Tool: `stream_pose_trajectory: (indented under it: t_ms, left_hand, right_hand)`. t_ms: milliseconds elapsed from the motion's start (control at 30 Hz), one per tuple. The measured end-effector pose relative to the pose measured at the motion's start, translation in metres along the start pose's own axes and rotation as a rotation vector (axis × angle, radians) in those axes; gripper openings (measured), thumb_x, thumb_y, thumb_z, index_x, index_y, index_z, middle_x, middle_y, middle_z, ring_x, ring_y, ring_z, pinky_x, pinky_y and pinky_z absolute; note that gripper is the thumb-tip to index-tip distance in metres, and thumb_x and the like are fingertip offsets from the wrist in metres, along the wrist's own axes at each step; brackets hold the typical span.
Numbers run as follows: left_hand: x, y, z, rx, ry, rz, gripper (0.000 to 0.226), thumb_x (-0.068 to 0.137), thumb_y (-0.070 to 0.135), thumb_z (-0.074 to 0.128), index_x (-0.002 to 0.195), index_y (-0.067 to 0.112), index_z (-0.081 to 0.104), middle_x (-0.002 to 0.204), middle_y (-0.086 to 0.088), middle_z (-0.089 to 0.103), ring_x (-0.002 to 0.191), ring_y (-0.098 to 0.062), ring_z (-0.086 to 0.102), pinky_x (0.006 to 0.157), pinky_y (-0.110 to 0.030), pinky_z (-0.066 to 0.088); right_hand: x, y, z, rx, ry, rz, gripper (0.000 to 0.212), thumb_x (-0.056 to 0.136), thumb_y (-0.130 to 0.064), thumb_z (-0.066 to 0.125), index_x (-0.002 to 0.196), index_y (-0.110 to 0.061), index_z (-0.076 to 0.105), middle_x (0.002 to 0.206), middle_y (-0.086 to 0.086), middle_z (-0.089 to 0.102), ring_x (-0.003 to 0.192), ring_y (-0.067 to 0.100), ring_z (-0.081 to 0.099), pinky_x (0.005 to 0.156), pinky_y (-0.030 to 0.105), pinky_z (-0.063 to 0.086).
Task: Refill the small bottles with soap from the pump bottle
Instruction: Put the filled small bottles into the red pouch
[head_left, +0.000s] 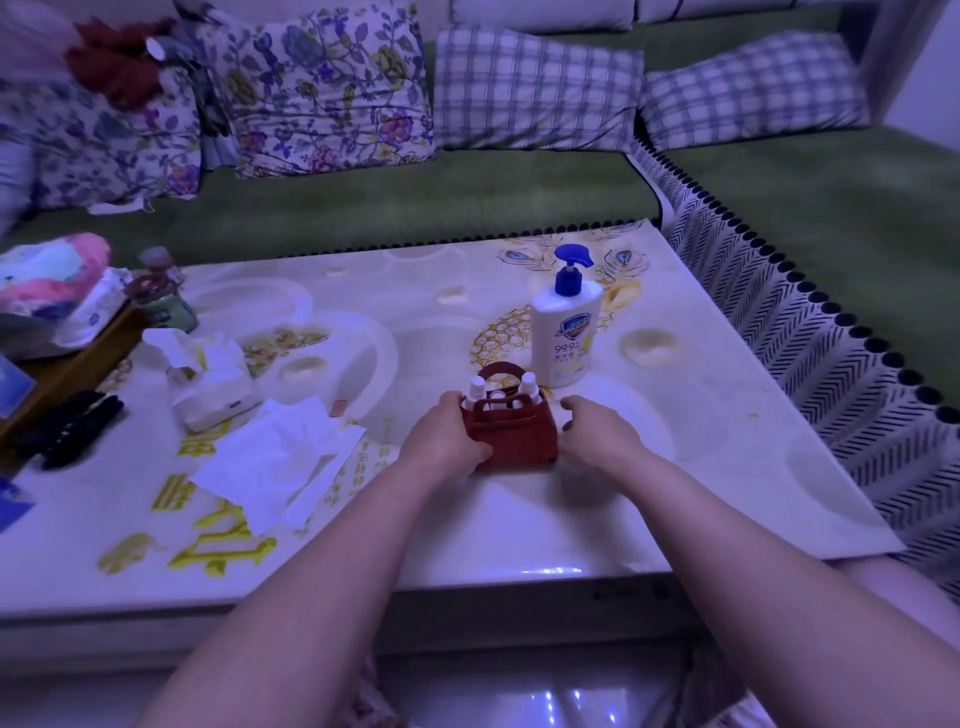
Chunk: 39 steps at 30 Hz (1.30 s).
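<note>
A small red bag (511, 434) with a handle stands on the table (467, 530) in front of me. Small white bottles (528, 385) stick up out of it. My left hand (447, 434) grips the bag's left side, thumb across its front. My right hand (597, 428) lies at the bag's right side with fingers loosely curled; whether it touches the bag is unclear. Just behind the bag to the right stands the white pump bottle (566, 332) with a blue pump head.
Loose white tissues (280, 457) and a tissue pack (213, 384) lie left of the bag. Further left are a dark object (67, 428), a wooden tray (67, 364) with packets, and jars (161, 291). A green sofa (415, 197) with cushions runs behind and to the right.
</note>
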<state>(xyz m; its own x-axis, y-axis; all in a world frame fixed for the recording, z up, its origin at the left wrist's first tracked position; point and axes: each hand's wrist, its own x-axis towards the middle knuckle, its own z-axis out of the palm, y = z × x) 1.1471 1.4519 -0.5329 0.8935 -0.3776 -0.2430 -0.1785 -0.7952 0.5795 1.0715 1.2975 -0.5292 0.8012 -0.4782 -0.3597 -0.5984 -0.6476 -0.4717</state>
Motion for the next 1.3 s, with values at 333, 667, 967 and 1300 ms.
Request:
stream_pose_trajectory:
  t_ms: [333, 667, 967, 1300]
  left_hand:
    - [0.026, -0.018, -0.012, -0.083, 0.257, -0.017, 0.036, 0.080, 0.017, 0.065, 0.113, 0.014, 0.052, 0.110, -0.004, 0.064, 0.103, -0.028, 0.058, 0.081, -0.036, 0.045]
    - [0.086, -0.022, -0.028, -0.134, 0.290, -0.051, 0.032, 0.083, 0.014, 0.059, 0.114, 0.013, 0.050, 0.109, -0.007, 0.063, 0.103, -0.030, 0.058, 0.084, -0.038, 0.047]
    - [0.090, -0.023, -0.015, -0.135, 0.287, -0.071, 0.049, 0.081, 0.018, 0.064, 0.124, 0.013, 0.043, 0.119, -0.007, 0.060, 0.112, -0.031, 0.054, 0.089, -0.038, 0.045]
    - [0.064, -0.008, -0.021, -0.113, 0.291, -0.114, 0.058, 0.076, 0.018, 0.065, 0.127, 0.012, 0.039, 0.125, -0.010, 0.054, 0.116, -0.033, 0.050, 0.094, -0.044, 0.045]
  right_hand:
    - [0.018, -0.044, 0.018, 0.194, 0.030, -0.143, 0.061, 0.077, -0.014, 0.048, 0.130, -0.044, 0.049, 0.119, -0.004, 0.066, 0.111, 0.026, 0.059, 0.094, 0.041, 0.049]
    - [0.075, -0.079, 0.017, 0.301, 0.064, -0.193, 0.069, 0.077, -0.003, 0.044, 0.140, -0.032, 0.042, 0.125, 0.003, 0.063, 0.117, 0.026, 0.058, 0.098, 0.041, 0.046]
    - [0.080, -0.067, 0.031, 0.423, 0.111, -0.174, 0.064, 0.074, -0.004, 0.046, 0.131, -0.032, 0.052, 0.120, -0.004, 0.066, 0.111, 0.021, 0.061, 0.095, 0.041, 0.049]
    - [0.053, -0.045, 0.010, 0.391, 0.172, -0.133, 0.046, 0.083, -0.004, 0.049, 0.125, -0.020, 0.060, 0.123, -0.002, 0.064, 0.114, 0.019, 0.058, 0.099, 0.034, 0.045]
